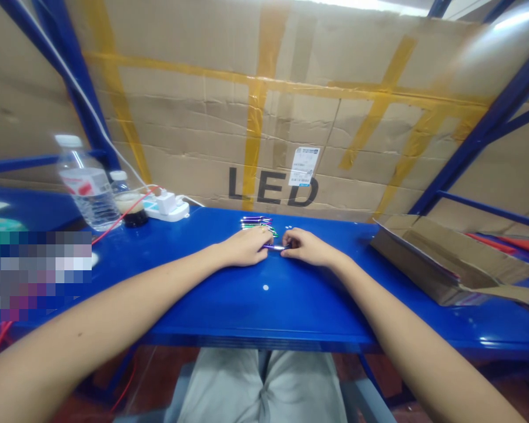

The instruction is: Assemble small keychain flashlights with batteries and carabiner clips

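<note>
Biggest thing first: past both hands we've got a huge cardboard sheet (pixel 194 117) marked LED, and under our forearms a blue table (pixel 264 311). Well out to the right of the right hand sits an open cardboard box (pixel 436 252), and off beyond the left forearm there's a water bottle (pixel 88 188). Our left hand (pixel 247 245) is palm down, thumb and fingers closed on one end of a slim purple pen (pixel 273 248); our right hand (pixel 305 247) is curled up, pinching the other end, though the fingers hide exactly how. Just past the left hand's knuckles lies a little row of similar pens (pixel 255 221), partly covered by that hand. So the purple one sits in the gap between the two hands, just above the tabletop. Handling-wise, we'd call it light and stiff, no flopping about, probably smooth enough to roll or slip if we get lazy with it. Doesn't strike us as fragile, but we wouldn't lever it sideways. Best hold, we reckon, is fingertips around the barrel near each end, lined up straight, light pressure. Smallest of the lot: a white dot (pixel 265 287) nearer us than either hand.
</note>
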A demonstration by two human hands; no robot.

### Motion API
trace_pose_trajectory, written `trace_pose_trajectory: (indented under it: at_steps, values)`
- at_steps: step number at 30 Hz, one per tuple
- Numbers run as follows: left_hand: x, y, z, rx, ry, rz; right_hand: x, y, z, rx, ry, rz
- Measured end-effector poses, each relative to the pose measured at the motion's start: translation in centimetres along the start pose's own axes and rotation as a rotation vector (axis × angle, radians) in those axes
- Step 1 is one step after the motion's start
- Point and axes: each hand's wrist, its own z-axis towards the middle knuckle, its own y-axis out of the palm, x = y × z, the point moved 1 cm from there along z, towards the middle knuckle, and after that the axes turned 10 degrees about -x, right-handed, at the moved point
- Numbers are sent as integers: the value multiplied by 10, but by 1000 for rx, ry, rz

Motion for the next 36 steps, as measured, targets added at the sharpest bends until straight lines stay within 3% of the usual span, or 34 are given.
trace_pose_trajectory:
  at_steps: [10,22,32,36]
  values:
    - [3,-2,-2,-41,-39,6,-9,3,-1,1,17,229]
    - [7,-2,2,-24,-125,-38,-12,3,-1,8,-22,202]
    - [0,3,9,28,-135,-444,-21,1,-2,139,-111,-11]
    - [-8,5,10,-12,-221,-753,-22,-2,-3,213,-115,35]
